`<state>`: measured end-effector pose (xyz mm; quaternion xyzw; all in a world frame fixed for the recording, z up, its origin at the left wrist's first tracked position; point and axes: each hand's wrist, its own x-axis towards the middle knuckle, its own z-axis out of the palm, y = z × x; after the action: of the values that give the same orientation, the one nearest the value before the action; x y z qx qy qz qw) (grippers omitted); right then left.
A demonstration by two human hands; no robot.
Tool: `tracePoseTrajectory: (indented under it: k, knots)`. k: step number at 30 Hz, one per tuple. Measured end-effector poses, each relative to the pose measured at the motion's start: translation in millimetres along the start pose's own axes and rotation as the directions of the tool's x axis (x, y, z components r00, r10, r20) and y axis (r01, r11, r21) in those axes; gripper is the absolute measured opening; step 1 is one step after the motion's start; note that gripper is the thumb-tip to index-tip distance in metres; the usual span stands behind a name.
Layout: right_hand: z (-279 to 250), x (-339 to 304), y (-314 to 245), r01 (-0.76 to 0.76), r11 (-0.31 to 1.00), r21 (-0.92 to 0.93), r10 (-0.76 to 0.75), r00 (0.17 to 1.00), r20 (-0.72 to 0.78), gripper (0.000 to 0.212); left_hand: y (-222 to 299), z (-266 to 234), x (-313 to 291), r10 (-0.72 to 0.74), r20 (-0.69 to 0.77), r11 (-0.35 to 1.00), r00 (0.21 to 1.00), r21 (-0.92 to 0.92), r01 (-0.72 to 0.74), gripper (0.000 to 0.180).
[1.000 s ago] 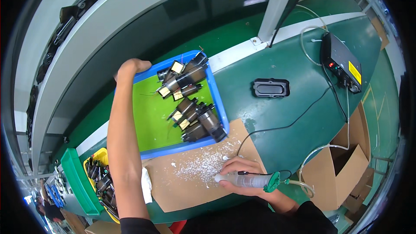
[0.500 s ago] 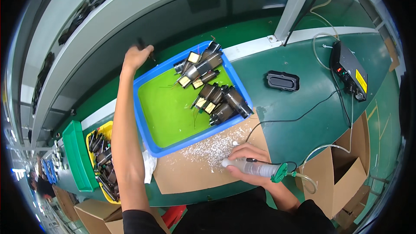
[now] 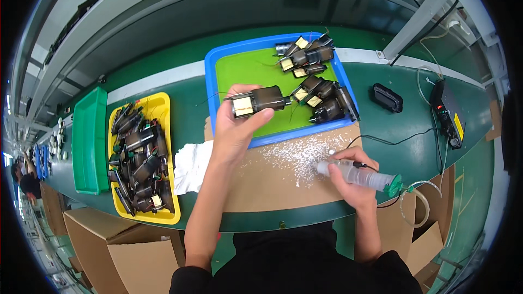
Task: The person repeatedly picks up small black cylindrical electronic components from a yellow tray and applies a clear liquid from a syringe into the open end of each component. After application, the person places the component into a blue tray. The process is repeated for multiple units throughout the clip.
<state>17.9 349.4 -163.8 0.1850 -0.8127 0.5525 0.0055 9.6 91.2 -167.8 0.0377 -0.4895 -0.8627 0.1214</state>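
My left hand [image 3: 231, 136] is closed around a dark translucent plastic cartridge [image 3: 268, 98] with a cream-coloured pad and thin wires. It holds the cartridge level above the near part of a blue-rimmed tray [image 3: 211, 68] with a green bottom. Several similar dark cartridges [image 3: 328, 110] lie at that tray's right side. In my right hand [image 3: 348, 185] is a clear dispensing syringe [image 3: 365, 178] with a green cap and a hose. Its white tip points left, over a brown cardboard sheet [image 3: 272, 190] strewn with small white bits [image 3: 299, 158].
A yellow tray [image 3: 173, 185] full of dark cartridges stands at the left, beside a green tray [image 3: 90, 147]. White crumpled paper [image 3: 190, 166] lies by the cardboard. At the right are a black lidless-looking case [image 3: 387, 98] and a black control box [image 3: 444, 106] with cables. Cardboard boxes [image 3: 125, 239] stand below.
My left hand has come back from beyond the blue tray's far left edge and now holds a cartridge over the tray. My right hand keeps the syringe. The whole view has shifted.
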Motion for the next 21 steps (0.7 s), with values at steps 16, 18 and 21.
tracePoseTrajectory:
  k: [16, 18, 21]
  knots:
    - [15, 15, -77, 0.418, 0.887, 0.197, -0.345, 0.883, -0.318, 0.026, -1, 6, -24, -0.149, 0.522, 0.903, 0.84, -0.273, 0.331, 0.069]
    - [21, 17, -95, 0.437, 0.864, 0.248, -0.359, 0.883, -0.303, 0.029, 0, 4, -27, -0.164, 0.554, 0.901, 0.816, -0.254, 0.353, 0.067]
    - [26, 19, -103, 0.46, 0.858, 0.23, -0.412, 0.883, -0.226, 0.034, 0, 2, -33, -0.178, 0.582, 0.907, 0.794, -0.216, 0.361, 0.066]
